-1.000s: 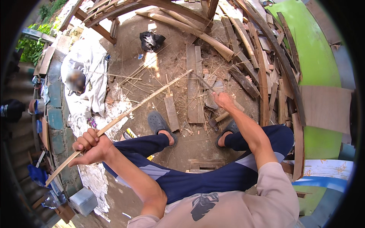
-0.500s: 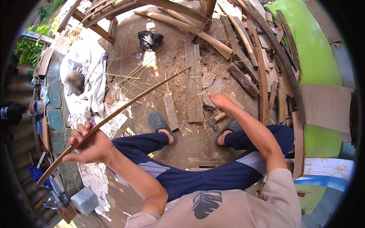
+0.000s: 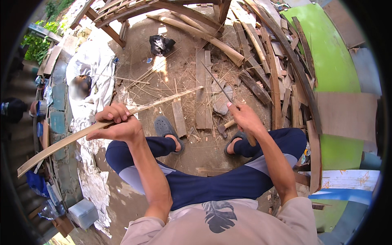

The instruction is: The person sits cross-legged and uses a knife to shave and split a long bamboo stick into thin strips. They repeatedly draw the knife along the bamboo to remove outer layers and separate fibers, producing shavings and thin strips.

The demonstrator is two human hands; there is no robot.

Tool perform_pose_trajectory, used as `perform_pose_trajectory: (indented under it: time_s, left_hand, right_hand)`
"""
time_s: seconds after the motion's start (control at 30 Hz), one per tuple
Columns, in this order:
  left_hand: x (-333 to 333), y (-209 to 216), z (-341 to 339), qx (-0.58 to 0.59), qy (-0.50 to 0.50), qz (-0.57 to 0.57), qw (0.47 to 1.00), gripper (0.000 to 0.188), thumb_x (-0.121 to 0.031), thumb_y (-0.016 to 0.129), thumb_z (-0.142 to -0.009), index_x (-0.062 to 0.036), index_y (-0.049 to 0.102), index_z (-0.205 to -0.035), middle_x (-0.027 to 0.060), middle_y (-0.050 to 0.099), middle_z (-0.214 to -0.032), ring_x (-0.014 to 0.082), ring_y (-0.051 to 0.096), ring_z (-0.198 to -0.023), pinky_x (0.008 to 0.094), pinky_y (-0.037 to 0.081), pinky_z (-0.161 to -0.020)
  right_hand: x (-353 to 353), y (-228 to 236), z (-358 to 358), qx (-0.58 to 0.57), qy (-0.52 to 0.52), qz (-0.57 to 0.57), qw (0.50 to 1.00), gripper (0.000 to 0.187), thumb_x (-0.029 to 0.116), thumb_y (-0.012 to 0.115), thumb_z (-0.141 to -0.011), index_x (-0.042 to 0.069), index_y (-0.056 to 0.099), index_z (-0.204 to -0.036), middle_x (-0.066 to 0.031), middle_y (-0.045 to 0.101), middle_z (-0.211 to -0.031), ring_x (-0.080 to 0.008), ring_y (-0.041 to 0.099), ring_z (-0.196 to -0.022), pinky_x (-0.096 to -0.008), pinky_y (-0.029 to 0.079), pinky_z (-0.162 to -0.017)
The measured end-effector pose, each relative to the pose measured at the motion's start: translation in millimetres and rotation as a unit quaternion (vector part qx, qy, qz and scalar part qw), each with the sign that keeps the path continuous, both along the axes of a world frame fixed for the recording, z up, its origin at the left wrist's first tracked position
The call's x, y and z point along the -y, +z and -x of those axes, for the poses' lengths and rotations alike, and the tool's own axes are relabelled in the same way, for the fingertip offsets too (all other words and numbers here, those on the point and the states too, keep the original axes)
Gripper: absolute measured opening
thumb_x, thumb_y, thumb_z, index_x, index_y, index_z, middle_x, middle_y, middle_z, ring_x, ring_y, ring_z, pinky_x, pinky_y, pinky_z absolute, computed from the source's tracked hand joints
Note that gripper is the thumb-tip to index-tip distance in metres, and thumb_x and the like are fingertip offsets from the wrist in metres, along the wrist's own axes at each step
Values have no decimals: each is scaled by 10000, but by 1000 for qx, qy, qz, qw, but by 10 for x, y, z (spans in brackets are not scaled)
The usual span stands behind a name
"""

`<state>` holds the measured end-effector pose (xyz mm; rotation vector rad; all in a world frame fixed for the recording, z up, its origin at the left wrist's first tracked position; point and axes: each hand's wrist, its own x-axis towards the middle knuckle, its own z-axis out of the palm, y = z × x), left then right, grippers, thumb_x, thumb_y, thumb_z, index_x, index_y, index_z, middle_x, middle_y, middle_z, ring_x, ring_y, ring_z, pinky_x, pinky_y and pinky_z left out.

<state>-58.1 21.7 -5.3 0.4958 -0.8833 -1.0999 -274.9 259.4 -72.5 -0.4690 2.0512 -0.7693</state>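
Note:
My left hand (image 3: 120, 124) is closed around a long, thin bamboo strip (image 3: 61, 142), palm turned up. One end of the strip reaches far out to the left, and its pale, rough other end points toward the middle of the ground. In my right hand (image 3: 245, 118) is a long knife (image 3: 218, 85), gripped by its wooden handle, whose end shows below my fist. The narrow dark blade points up and to the left, apart from the strip. Below the blade, a hammer (image 3: 223, 130) lies on the ground beside my right clog.
Flat boards (image 3: 200, 90) and thin scraps lie between my feet. Bamboo poles (image 3: 196, 34) and a wood pile (image 3: 281, 77) stretch along the far right. A wooden bench (image 3: 159, 6) stands at the back. At the left are a white cloth (image 3: 92, 61) and a clear plastic box (image 3: 83, 213).
The strip has turned to show its pale face, and its far end has dropped lower. My left hand has moved right and up. My right hand has come nearer, and the knife blade now shows plainly.

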Motion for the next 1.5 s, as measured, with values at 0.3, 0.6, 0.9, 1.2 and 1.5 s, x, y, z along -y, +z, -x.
perform_pose_trajectory:
  time_s: [0.3,0.6,0.9,1.2,1.5]
  left_hand:
    - [-400,230,-198,71,-17,14,997,751,-889,253,-821,-165,285,-626,-24,245,-496,104,250,-415,234,215,-386]
    - [-262,294,-38,81,46,0,996,739,-873,190,-852,-172,206,-620,-24,196,-488,92,198,-380,214,208,-341]
    - [-270,336,69,88,44,0,995,745,-882,182,-845,-175,191,-611,-27,180,-475,92,200,-373,216,216,-345]
    - [-207,338,85,103,68,2,992,737,-876,191,-851,-180,184,-608,-30,183,-471,90,198,-373,214,207,-357]
    - [-191,350,122,94,79,-2,992,735,-869,208,-856,-178,191,-604,-28,184,-471,91,202,-376,218,212,-355]
  right_hand:
    - [54,-333,-1131,-88,91,131,983,596,539,418,-1020,-5,626,-895,-189,599,-615,-401,612,-596,-495,469,-597]
    - [222,-1076,-976,-94,87,16,992,588,509,420,-1005,-14,669,-904,-334,650,-799,-513,645,-834,-573,498,-782]
    - [204,-1532,-894,-75,56,-16,996,604,486,394,-1022,-37,688,-954,-338,652,-832,-515,642,-876,-559,497,-810]
    - [232,-1292,-1013,-69,75,57,993,629,511,382,-1017,-42,667,-922,-353,649,-858,-528,633,-876,-561,494,-802]
    - [253,-1496,-1000,-95,54,38,993,623,515,392,-1008,-38,669,-931,-358,650,-867,-535,633,-894,-572,491,-822]
